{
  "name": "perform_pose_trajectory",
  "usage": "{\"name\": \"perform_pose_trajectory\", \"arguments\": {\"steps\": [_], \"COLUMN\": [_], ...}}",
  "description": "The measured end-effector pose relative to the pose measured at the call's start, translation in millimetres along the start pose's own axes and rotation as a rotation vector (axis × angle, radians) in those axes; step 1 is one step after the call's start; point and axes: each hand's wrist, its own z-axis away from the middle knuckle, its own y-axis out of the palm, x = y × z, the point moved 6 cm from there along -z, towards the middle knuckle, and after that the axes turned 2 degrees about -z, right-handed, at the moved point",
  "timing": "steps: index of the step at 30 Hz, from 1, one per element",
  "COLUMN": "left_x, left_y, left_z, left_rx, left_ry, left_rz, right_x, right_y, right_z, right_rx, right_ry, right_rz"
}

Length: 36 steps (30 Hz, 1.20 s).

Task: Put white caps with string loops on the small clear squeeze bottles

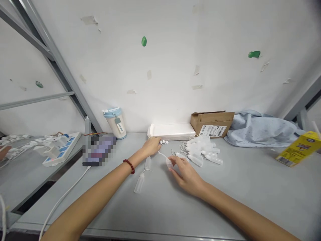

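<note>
plastic bottle [170, 163] in the right hand [187, 175], between thumb and fingers

Bright, even light washing over the wall [173, 103], just a faint, soft shadow beneath the right hand [187, 175]! Wide-angle stretch pulling at the edges, mosaic blocks masking the phone [100, 151].

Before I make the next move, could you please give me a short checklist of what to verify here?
1. Translucent tube held in the right hand: ok.
2. Left hand at the small white pieces: ok.
3. Left hand's grip on a piece: cannot tell, its fingertips are partly hidden.
4. Two loose tubes fully in view: not ok, the left wrist seems to cover the farther one's end.
5. Tube pile near the right hand: ok.
6. Blue-lidded tumbler standing apart from both hands: ok.
</note>
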Motion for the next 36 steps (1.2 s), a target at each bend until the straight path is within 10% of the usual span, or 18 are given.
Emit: {"name": "perform_pose_trajectory", "arguments": {"steps": [36], "left_x": [-37], "left_y": [-7.4], "left_z": [26], "left_rx": [0.067], "left_ry": [0.184], "left_rz": [0.299], "right_x": [-6], "right_y": [-13], "right_z": [-4], "right_rx": [-0.122], "right_ry": [0.072], "right_rz": [-0.215]}}
